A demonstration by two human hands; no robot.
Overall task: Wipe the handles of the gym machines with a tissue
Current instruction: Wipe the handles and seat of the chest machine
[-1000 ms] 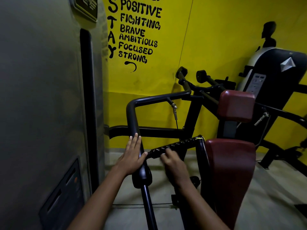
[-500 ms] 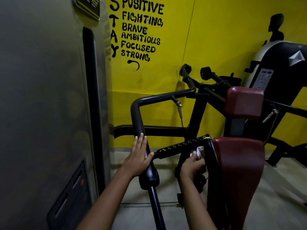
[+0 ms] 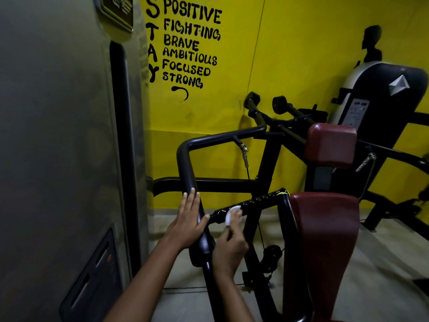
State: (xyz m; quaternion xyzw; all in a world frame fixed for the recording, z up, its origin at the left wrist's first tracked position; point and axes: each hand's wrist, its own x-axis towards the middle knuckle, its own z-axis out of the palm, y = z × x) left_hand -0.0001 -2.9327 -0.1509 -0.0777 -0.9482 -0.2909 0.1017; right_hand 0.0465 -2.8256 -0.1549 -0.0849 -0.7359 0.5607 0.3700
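On the ribbed handle [image 3: 250, 203] near its left end, right hand [image 3: 229, 248] pinches the tissue [image 3: 231, 214] against it mid-wipe, left hand [image 3: 188, 225] fingers straight steadying the upright bar [image 3: 188, 173]; looks early, other handles [image 3: 254, 102] likely left

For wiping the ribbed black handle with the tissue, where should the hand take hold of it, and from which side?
Grip the ribbed handle around its middle, coming from below and the front, as the right hand does with the tissue. The handle is a slanted round bar, free underneath, so fingers can probably wrap it and slide toward its upper end. The left hand rests on the bent bar beside it.
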